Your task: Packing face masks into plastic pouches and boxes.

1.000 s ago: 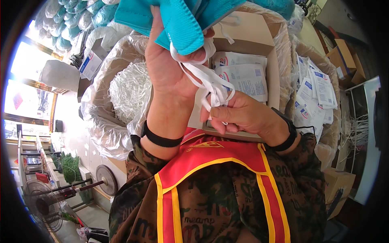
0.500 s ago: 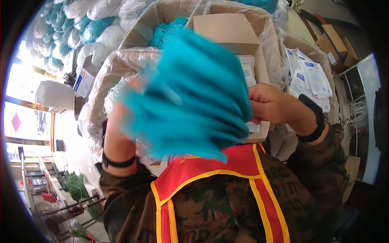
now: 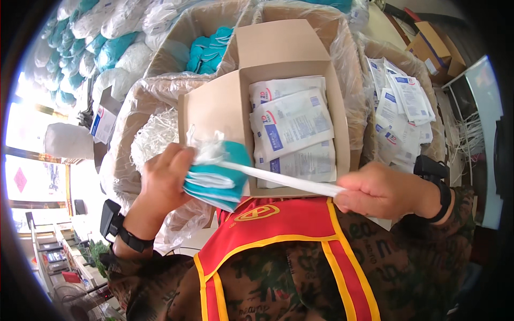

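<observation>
My left hand (image 3: 167, 174) is closed round a folded teal cloth (image 3: 222, 184) with white inner layers showing at its edge. Crumpled white material (image 3: 208, 150) sits on top of the bundle. From it a white strap (image 3: 284, 178) stretches to my right hand (image 3: 372, 192), whose fingers pinch its far end. The strap runs straight across the front of an open cardboard box (image 3: 342, 123). Inside the box lie several flat white packets (image 3: 293, 124) with blue and red print, overlapping one another. The cloth is held just over the box's front left corner.
Behind the box, a plastic-lined carton (image 3: 179, 29) holds several teal folded pieces (image 3: 211, 51). Left of it is a lined carton with white shredded strips (image 3: 156, 138); at right, another holds more white packets (image 3: 407, 99). Bagged teal and white bundles (image 3: 120, 51) are piled far left.
The teal cloth, spread wide and blurred before, is now a small folded bundle in my left hand. My right hand has come down and nearer, with the strap drawn out. The packets are uncovered.
</observation>
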### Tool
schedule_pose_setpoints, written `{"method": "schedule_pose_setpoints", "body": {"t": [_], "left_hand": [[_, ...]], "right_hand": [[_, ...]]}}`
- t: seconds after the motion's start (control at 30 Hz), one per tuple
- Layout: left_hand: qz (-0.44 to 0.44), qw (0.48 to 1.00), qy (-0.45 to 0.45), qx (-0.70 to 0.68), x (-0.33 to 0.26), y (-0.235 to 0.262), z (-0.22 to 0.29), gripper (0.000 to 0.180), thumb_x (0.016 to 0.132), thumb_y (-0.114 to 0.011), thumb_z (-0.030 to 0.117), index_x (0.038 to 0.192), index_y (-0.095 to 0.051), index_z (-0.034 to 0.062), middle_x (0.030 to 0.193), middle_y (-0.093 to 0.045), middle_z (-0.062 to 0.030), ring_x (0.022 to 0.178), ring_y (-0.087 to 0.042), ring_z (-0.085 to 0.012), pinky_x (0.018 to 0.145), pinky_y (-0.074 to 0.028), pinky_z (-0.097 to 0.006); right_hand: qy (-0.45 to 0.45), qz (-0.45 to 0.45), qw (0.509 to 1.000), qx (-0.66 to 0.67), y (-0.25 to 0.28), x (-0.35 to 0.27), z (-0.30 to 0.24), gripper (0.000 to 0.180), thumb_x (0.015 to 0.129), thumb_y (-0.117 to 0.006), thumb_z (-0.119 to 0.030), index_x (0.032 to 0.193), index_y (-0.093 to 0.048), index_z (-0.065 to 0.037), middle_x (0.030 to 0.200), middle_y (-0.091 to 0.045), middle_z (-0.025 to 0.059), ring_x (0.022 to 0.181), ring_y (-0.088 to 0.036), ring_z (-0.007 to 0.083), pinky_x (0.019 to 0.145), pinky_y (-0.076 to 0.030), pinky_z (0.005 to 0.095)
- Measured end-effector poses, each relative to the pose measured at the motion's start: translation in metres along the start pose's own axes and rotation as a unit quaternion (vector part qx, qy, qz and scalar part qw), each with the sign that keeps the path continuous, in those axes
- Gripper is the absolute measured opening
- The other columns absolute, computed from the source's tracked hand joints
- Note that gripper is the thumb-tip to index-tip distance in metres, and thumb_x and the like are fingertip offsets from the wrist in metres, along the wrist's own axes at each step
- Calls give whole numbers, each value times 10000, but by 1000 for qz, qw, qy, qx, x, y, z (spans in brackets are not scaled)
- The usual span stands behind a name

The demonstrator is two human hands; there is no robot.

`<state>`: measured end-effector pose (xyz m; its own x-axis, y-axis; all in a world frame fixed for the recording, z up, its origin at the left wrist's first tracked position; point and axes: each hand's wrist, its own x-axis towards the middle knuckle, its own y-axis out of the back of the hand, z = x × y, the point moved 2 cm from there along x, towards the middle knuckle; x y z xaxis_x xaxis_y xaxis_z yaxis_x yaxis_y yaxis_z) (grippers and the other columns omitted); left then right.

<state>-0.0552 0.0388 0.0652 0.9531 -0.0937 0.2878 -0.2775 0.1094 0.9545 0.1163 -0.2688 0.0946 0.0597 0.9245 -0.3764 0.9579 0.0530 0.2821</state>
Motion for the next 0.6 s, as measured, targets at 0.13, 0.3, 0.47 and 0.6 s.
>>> {"method": "schedule_pose_setpoints", "body": {"t": [0.13,0.3,0.47,0.6], "left_hand": [[-20,985,132,111,-28,-23,-66,365,687,-710,122,1034,-611,64,892,-654,-162,738,-657,-358,597,-526,-431],[103,943,315,18,-112,18,-193,339,876,-666,147,1198,-655,43,1107,-703,-176,978,-697,-284,804,-531,-366],[176,910,313,-206,-40,-26,-140,335,828,-683,182,1106,-667,-4,919,-677,-68,775,-618,-184,680,-511,-316],[204,884,259,-332,-10,-58,-84,311,856,-680,67,1147,-640,-35,1080,-644,-86,948,-601,-168,809,-510,-302]], "right_hand": [[0,17,999,27,-3,-32,12,276,1010,-507,-250,842,-575,-42,631,-540,41,561,-509,145,547,-409,293],[-119,227,910,326,4,-93,47,289,1009,-509,-269,793,-542,-81,616,-465,-39,519,-378,13,462,-278,186],[15,328,797,507,-21,-87,109,226,1005,-508,-247,861,-540,-76,613,-441,-34,474,-337,20,400,-233,180],[166,486,634,578,-49,-157,197,219,997,-517,-244,865,-529,-70,655,-466,-3,465,-371,51,374,-248,194]]}}
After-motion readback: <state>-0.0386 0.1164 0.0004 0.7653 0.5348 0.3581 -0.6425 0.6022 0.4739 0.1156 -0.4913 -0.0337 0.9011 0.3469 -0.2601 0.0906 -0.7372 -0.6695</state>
